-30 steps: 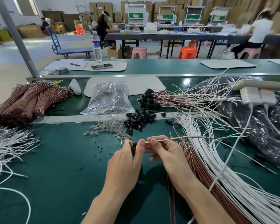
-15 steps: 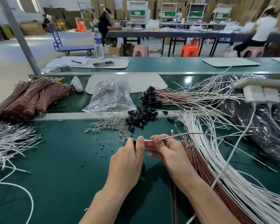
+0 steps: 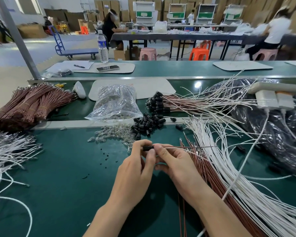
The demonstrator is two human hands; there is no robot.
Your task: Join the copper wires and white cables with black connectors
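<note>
Far L of the L hand (image 3: 135, 170): loose white cables (image 3: 9, 151) spread over the green surface (image 3: 67, 185). Behind them are tied copper wire bundles (image 3: 29, 103).

Ahead-L of the L hand: clear bag (image 3: 116, 101) of small glass bulbs, w/ spilled bulbs (image 3: 113, 134) nearer, just beyond the fingertips. Straight ahead of both hands, beside the spill: connector pile (image 3: 147, 123), all black.

L hand is mid-frame, thumb & fingers curled, pinching one black connector (image 3: 148, 147) above the surface. R hand (image 3: 176, 161) is right up against it, thumb & forefinger pinching a white cable (image 3: 176, 147) at the connector's R end. A thin copper wire (image 3: 205, 146) runs out alongside, both heading R. Can't tell if the ends are seated inside.

Farther ahead-R of the R hand: finished sets (image 3: 161, 103), connectors w/ copper & white leads fanning R.

Just R of the R hand: copper strands (image 3: 210, 175) next to a big white cable sheaf (image 3: 237, 168), both sweeping to the near R corner.

Far R: black plastic bag (image 3: 272, 134), w/ a power strip (image 3: 277, 86) & two chargers above it.
</note>
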